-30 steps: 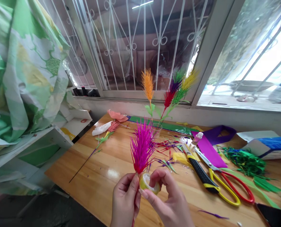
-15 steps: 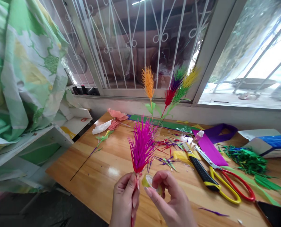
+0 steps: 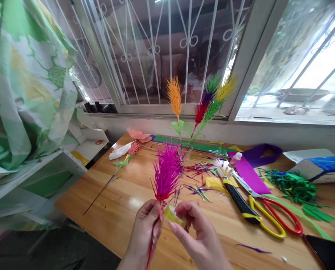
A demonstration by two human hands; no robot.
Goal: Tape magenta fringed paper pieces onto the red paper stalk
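Observation:
My left hand is closed around the red stem of a magenta paper flower spike, held upright with a red fringe at its base. In my right hand a small roll of yellowish tape is gripped between thumb and fingers, right beside the stem. Whether a strip of the tape is stuck to the stem is hard to make out. Behind the spike stands a clear cup holding an orange flower spike and multicoloured ones. A pink flower spike lies to the left on the table.
Right of my hands lie a utility knife and scissors with red and yellow handles. Beyond them are a magenta paper strip, green shreds, a small bottle and a blue-white box. A phone rests at the right edge.
The magenta flower spike has come slightly down and left with my left hand. My right hand has turned the tape roll and brought it closer to the stem.

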